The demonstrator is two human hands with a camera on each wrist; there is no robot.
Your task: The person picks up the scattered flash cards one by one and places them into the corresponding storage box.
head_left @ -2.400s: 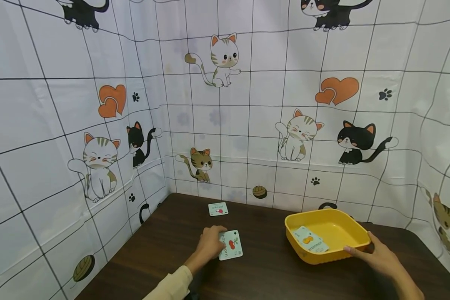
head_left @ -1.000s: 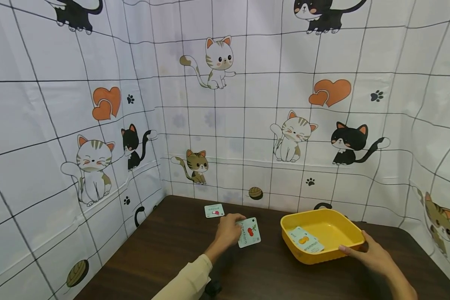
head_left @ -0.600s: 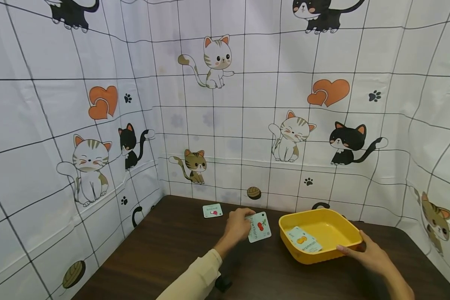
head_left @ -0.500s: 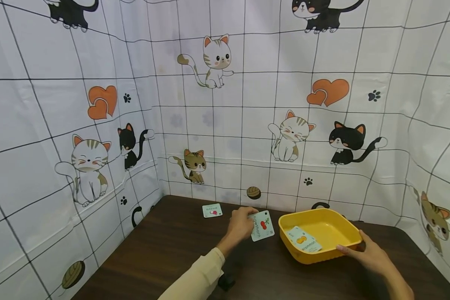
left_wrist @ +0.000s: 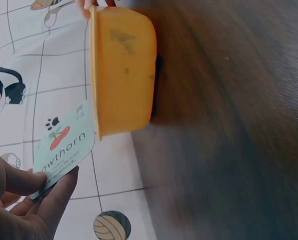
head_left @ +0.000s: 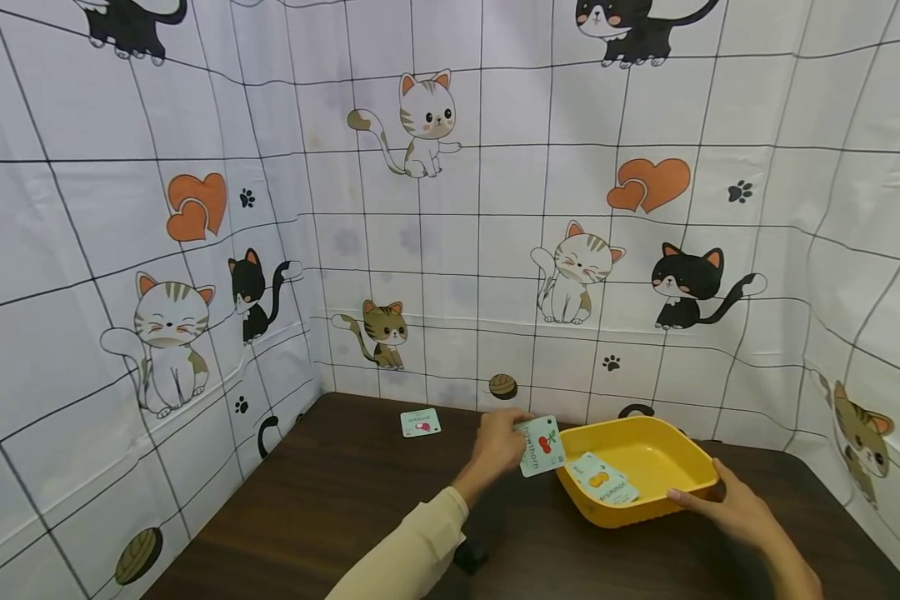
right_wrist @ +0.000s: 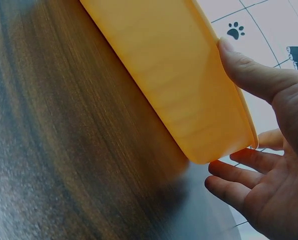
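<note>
My left hand (head_left: 500, 444) pinches a pale green picture card (head_left: 542, 446) by one edge, between thumb and fingers. Red berries and the letters "awthorn" show on this card (left_wrist: 63, 145) in the left wrist view. In the head view it overlaps the left corner of a yellow plastic basket (head_left: 663, 446). Inside the basket lies a persimmon card (head_left: 603, 479), which seems to have another card beneath it. At the basket's right corner my right hand (head_left: 735, 508) holds on, thumb at the rim and fingers around the outer end wall (right_wrist: 189, 90).
Another card (head_left: 421, 422) with a pink fruit lies on the dark wooden table (head_left: 330, 500) near its back edge. A white curtain with cat drawings (head_left: 450, 250) hangs behind and to the left of the table.
My left hand has carried the hawthorn card rightward from the table's middle up to the basket's left corner. The right hand has kept its hold on the basket. The view has shifted slightly.
</note>
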